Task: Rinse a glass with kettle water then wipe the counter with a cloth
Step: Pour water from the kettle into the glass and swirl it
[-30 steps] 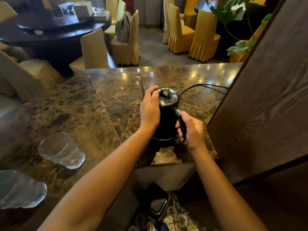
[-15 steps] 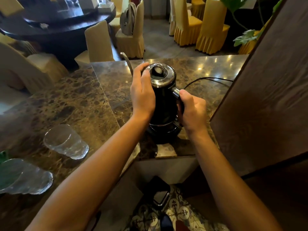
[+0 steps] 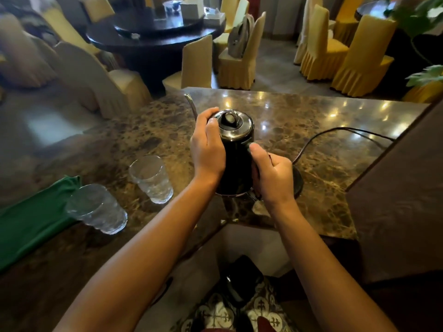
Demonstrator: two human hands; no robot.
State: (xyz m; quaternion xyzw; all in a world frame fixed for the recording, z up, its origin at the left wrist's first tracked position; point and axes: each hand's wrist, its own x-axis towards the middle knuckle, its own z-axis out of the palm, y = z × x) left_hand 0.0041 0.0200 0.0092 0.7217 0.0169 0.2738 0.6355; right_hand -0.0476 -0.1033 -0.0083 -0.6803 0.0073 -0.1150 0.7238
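Listing by position from the kettle [image 3: 236,154], which stands about mid-counter [image 3: 335,121].

Kettle: black body, shiny steel lid with dark knob, thin gooseneck spout [image 3: 190,104] on the far-left side. Right hand [image 3: 272,174] is wrapped closed around the handle at the near-right side; left hand [image 3: 208,146] lies cupped flat against the left wall, fingers up to the lid rim. Round base [image 3: 297,185] shows behind the right hand; whether the kettle sits on it or is lifted clear cannot be told. Cord [image 3: 335,131] runs off to the right.

Handling, judged: rigid, probably heavy if full, wall possibly hot; carry by the handle, steady the body lightly.

Glasses: two, textured, clear, upright; one [image 3: 151,179] near-left of the kettle, another [image 3: 97,208] farther left. Likely brittle and slippery when wet; hold around the middle.

Cloth [image 3: 36,216]: green, limp, farthest left, its edge touching or under the second glass.
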